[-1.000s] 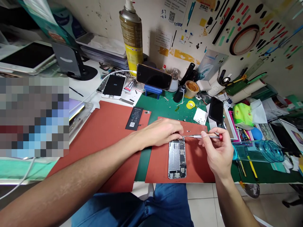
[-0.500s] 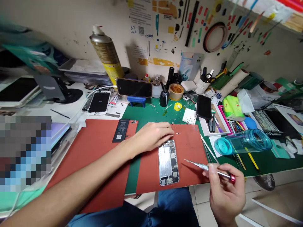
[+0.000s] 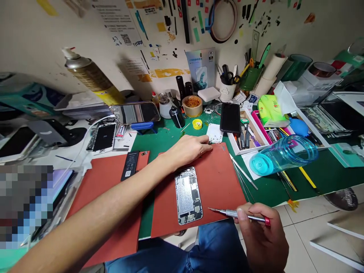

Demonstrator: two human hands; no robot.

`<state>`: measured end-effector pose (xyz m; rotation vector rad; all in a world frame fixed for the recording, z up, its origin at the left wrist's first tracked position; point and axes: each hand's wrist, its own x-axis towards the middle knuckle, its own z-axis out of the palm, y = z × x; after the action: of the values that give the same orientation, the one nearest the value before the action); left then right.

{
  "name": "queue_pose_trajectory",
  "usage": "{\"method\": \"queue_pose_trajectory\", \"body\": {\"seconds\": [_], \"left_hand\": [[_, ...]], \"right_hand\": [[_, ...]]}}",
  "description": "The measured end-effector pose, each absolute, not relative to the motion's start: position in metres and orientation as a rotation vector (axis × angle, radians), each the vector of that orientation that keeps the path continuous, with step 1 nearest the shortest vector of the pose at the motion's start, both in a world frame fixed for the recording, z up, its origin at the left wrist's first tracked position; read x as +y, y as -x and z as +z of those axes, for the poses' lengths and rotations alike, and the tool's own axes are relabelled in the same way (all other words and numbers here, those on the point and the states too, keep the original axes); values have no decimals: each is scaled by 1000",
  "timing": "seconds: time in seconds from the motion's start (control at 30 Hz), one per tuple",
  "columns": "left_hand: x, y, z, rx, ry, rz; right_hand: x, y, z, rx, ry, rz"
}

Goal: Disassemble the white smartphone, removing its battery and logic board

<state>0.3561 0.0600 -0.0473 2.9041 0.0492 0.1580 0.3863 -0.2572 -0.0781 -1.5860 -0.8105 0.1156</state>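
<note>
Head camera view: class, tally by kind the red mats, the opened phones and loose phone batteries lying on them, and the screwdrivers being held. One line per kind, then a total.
Left red mat and right red mat: 2
Opened phone: 1
Loose phone battery: 1
Precision screwdriver, in the right hand: 1
Total: 5

The opened phone (image 3: 186,195) is silver-grey, patched black on the right; the mat (image 3: 216,182) beneath is brick-red. Right of the phone, the screwdriver (image 3: 229,213) is silver with a red end; left of the phone, the battery (image 3: 130,165) is black with white print; beyond the phone, the desk (image 3: 170,138) is green.
</note>
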Motion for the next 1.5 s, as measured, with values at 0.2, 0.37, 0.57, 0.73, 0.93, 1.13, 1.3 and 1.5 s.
{"method": "queue_pose_trajectory", "body": {"seconds": [0.2,0.37,0.57,0.73,0.93,1.13,1.3,1.5], "left_hand": [[63,-356,-50,9,-2918,130],[66,-356,-52,-6,-2922,122],[66,-351,-52,6,-2962,124],[63,-346,-50,2,-2982,113],[60,-346,-50,-30,-2930,110],[62,-348,-49,-23,-2883,131],[68,-332,-45,47,-2912,254],[69,-287,-37,77,-2941,500]], "right_hand": [[-254,-377,-73,-629,1653,151],[-251,-372,-66,-565,1650,168],[-255,-375,-70,-614,1660,167],[-259,-373,-75,-606,1698,168],[-255,-370,-73,-593,1694,143],[-254,-369,-69,-601,1698,144],[-256,-369,-68,-579,1694,160],[-266,-388,-77,-759,1717,125]]}}
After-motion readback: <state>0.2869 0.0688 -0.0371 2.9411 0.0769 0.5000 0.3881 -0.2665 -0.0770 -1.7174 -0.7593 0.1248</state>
